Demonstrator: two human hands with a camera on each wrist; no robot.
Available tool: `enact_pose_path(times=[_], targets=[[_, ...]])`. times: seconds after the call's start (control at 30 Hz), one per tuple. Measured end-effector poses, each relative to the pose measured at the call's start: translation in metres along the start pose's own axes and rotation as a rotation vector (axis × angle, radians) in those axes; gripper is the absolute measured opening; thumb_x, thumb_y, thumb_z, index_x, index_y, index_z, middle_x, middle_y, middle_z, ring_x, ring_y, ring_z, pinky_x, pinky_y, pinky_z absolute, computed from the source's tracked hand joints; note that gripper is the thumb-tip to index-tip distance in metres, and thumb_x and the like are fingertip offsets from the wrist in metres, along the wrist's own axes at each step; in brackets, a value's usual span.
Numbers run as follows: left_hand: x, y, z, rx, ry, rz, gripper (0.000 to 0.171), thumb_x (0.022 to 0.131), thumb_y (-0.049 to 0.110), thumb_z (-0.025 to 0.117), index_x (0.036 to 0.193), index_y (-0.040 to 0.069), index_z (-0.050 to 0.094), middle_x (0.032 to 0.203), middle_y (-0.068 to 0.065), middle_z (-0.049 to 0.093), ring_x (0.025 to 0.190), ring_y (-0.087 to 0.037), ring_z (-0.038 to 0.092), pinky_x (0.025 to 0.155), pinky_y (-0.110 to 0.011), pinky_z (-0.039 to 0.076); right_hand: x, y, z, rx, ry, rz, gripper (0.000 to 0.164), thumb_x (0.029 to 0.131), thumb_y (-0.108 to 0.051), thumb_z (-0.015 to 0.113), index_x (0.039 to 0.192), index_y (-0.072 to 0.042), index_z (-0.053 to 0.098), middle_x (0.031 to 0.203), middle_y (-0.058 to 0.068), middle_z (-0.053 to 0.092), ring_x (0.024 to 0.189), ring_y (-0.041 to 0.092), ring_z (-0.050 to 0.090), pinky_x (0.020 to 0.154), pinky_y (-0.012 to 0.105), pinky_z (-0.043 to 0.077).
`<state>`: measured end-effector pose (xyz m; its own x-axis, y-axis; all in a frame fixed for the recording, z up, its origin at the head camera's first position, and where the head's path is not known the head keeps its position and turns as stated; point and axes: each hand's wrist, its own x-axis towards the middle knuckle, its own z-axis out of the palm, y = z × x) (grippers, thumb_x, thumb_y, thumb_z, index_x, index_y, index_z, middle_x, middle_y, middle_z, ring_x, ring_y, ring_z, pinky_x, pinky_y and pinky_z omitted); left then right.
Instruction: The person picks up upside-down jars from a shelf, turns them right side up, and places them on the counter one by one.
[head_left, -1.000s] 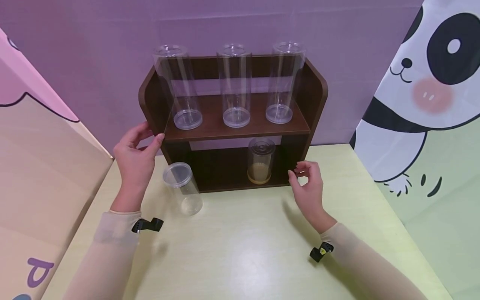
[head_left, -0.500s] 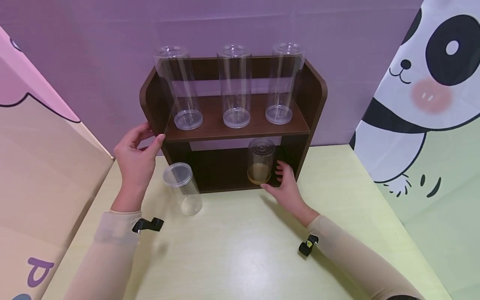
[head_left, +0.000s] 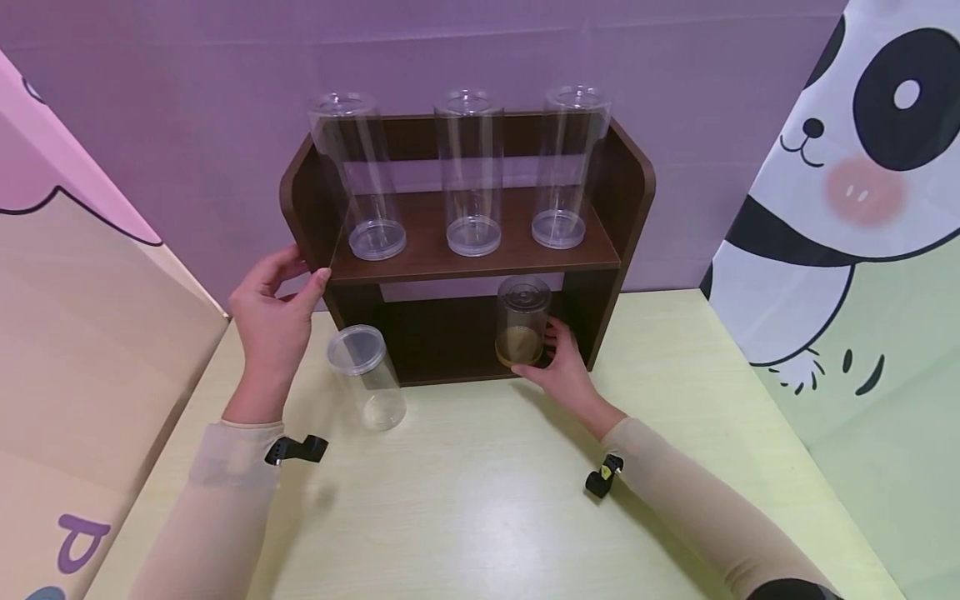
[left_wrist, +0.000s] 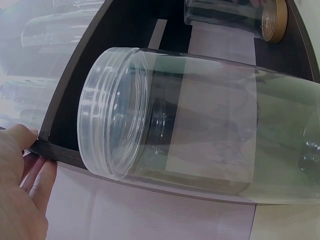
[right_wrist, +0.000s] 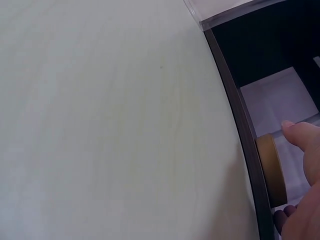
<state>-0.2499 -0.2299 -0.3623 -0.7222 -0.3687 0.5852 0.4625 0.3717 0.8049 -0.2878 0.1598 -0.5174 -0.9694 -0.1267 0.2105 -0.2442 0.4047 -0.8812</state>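
My left hand (head_left: 272,321) pinches the left side panel of a dark brown two-tier shelf (head_left: 480,269) between thumb and fingers. On the lower tier, toward the right, a small clear jar (head_left: 523,321) stands upside down on its gold lid (right_wrist: 271,170). Around its right and front sides curl the thumb and fingers of my right hand (head_left: 564,367); some fingertips are hidden. Beside my left hand, on the table, stands a clear jar with a translucent lid (head_left: 356,350), which fills much of the left wrist view.
Three tall clear cylinders stand along the upper tier: a left one (head_left: 377,237), a middle one (head_left: 472,233) and a right one (head_left: 558,225). The pale wooden table (head_left: 480,492) spreads in front of the shelf. A purple backdrop (head_left: 187,117) hangs behind.
My right hand has moved left from the shelf's right side panel to the gold-lidded jar and closed around it. My left hand has stayed in place.
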Motion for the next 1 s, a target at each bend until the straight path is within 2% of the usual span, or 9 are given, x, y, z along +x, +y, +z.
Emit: enact_pose_path(times=[0.13, 0.3, 0.53, 0.77, 1.0], targets=[[0.000, -0.001, 0.000, 0.000, 0.007, 0.001, 0.038, 0.096, 0.006, 0.088, 0.133, 0.008, 0.081, 0.115, 0.008, 0.078, 0.107, -0.006, 0.073, 0.082, -0.014, 0.059, 0.004, -0.001, 0.004, 0.001, 0.006, 0.021, 0.107, 0.088, -0.016, 0.096, 0.168, -0.001, 0.027, 0.161, 0.025, 0.043, 0.150, 0.043, 0.046, 0.122, 0.060, 0.044], [0.001, -0.002, 0.000, -0.002, 0.009, 0.007, 0.038, 0.096, 0.006, 0.087, 0.133, 0.007, 0.081, 0.115, 0.010, 0.078, 0.107, -0.007, 0.073, 0.082, -0.014, 0.059, 0.008, 0.002, 0.009, -0.018, 0.002, 0.005, 0.105, 0.088, -0.016, 0.096, 0.166, 0.001, 0.028, 0.160, 0.026, 0.046, 0.150, 0.043, 0.046, 0.124, 0.060, 0.042], [0.000, -0.001, 0.000, -0.015, 0.006, -0.001, 0.037, 0.096, 0.006, 0.087, 0.133, 0.006, 0.080, 0.114, 0.010, 0.077, 0.107, -0.008, 0.073, 0.083, -0.015, 0.060, 0.010, 0.009, 0.014, -0.072, 0.023, 0.005, 0.093, 0.089, -0.015, 0.095, 0.160, 0.000, 0.036, 0.153, 0.023, 0.053, 0.149, 0.042, 0.050, 0.124, 0.058, 0.043], [0.000, 0.000, 0.001, -0.021, 0.007, -0.001, 0.037, 0.096, 0.006, 0.087, 0.132, 0.006, 0.080, 0.112, 0.011, 0.076, 0.106, -0.008, 0.073, 0.081, -0.015, 0.059, 0.005, 0.008, 0.013, -0.081, 0.037, -0.012, 0.085, 0.087, -0.014, 0.096, 0.153, -0.002, 0.044, 0.148, 0.021, 0.057, 0.144, 0.039, 0.053, 0.123, 0.055, 0.045], [0.000, -0.001, 0.001, -0.019, 0.003, 0.006, 0.037, 0.096, 0.007, 0.087, 0.132, 0.006, 0.080, 0.113, 0.010, 0.077, 0.106, -0.008, 0.073, 0.082, -0.015, 0.060, -0.006, 0.003, 0.005, -0.075, -0.006, -0.063, 0.087, 0.085, -0.009, 0.096, 0.154, 0.001, 0.044, 0.149, 0.023, 0.056, 0.143, 0.041, 0.055, 0.122, 0.057, 0.047]])
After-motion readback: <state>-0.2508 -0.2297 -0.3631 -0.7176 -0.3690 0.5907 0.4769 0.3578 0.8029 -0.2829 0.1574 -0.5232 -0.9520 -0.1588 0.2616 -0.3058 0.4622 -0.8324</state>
